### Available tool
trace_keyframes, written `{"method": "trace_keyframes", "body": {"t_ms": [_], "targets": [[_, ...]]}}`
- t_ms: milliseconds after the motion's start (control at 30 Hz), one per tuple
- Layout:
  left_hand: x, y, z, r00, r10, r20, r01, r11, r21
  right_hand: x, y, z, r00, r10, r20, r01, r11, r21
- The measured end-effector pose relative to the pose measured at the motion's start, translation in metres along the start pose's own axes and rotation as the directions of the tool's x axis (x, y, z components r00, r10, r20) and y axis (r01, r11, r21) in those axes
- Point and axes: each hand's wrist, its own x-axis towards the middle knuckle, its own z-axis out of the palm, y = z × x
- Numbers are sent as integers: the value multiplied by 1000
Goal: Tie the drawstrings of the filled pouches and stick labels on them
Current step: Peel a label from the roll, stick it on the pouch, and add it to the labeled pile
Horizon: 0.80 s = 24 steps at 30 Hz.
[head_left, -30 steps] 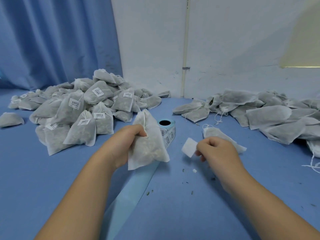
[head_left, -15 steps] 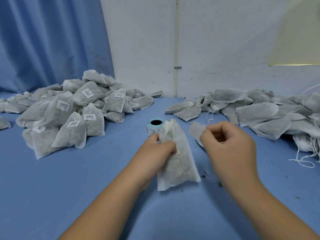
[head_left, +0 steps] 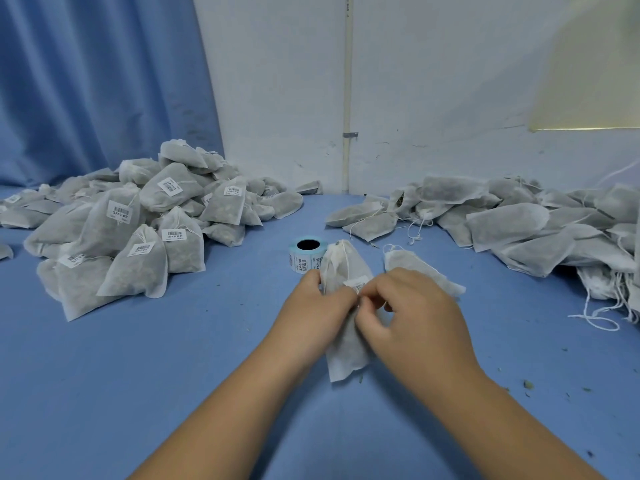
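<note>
The pouch [head_left: 346, 356] stood near centre, just this side of the label roll [head_left: 306, 254]. The left hand [head_left: 315, 315] gripped its side while the right hand [head_left: 412, 317] pinched a label [head_left: 355, 283] onto it. It looked light and floppy, so probably best held near the neck.

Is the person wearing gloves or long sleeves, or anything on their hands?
No gloves, no sleeves in view. The left hand and right hand are bare, and the left forearm and right forearm are uncovered down to the picture's bottom edge. No watch or bracelet shows, and no ring on the fingers in view.
</note>
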Motion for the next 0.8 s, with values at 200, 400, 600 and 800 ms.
{"method": "trace_keyframes", "body": {"t_ms": [200,400,600,800], "targets": [[2,-2,-1,990,-39,133,57,989,-134,-1,1,0,999,-39,21,39,999,20],[5,-4,-3,971,-104,213,177,917,-358,-1,5,-4,982,-123,145,112,990,86],[7,-4,-6,983,-26,179,93,922,-377,-1,7,-5,972,-114,207,21,913,406],[3,-5,-5,968,93,232,-9,941,-339,11,15,-5,874,421,243,-469,600,648]]}}
